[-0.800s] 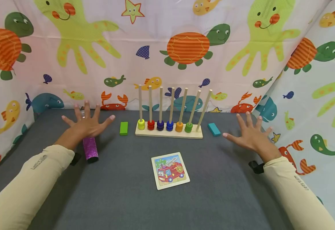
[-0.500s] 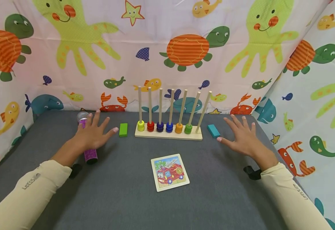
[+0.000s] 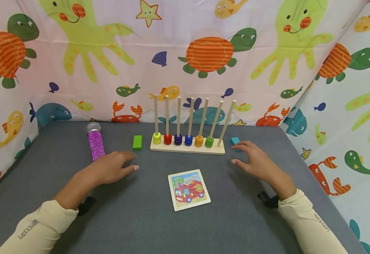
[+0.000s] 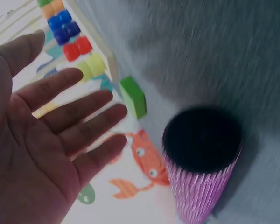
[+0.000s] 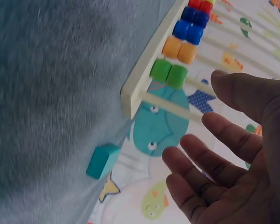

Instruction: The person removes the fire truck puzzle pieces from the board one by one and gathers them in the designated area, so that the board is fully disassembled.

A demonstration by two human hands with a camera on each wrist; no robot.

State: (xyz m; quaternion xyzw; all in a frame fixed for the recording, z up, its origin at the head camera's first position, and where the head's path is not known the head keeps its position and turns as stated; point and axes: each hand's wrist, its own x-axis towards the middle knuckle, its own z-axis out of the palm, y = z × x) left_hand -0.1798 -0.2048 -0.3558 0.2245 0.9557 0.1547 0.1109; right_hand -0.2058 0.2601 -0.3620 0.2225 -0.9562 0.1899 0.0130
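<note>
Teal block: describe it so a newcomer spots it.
On the grey table, find the wooden peg stand. Beyond its right end, the side with the bare peg, lies the teal block, partly hidden by the right hand in the head view. Its blue-green color separates it from the green block off the left end.

Left hand (image 3: 110, 169) and right hand (image 3: 257, 161) — fingers (image 4: 79, 111) relaxed, thumbs (image 4: 24, 55) apart from them — on sleeved forearms (image 3: 40, 224) angled inward
</note>
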